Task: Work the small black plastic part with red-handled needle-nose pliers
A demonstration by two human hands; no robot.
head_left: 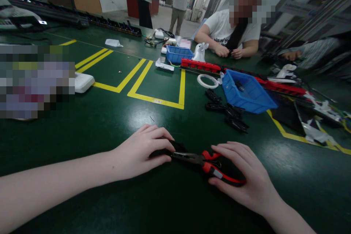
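Green table (175, 204) spreads nearest, beneath everything; on it the left hand (148, 148) reaches in from the left, the right hand (246, 175) from the near right; red-and-black pliers (204, 159) lie between them, long axis running left to right and slanting slightly nearer at the handle end, nose aimed at the left fingertips; right thumb and fingers wrap the handles, which stand apart; a small black piece (180, 146), mostly hidden, sits at the nose, touching or just beside it, I cannot tell which; the left hand is nearer to it, thumb and fingertips pinching it.
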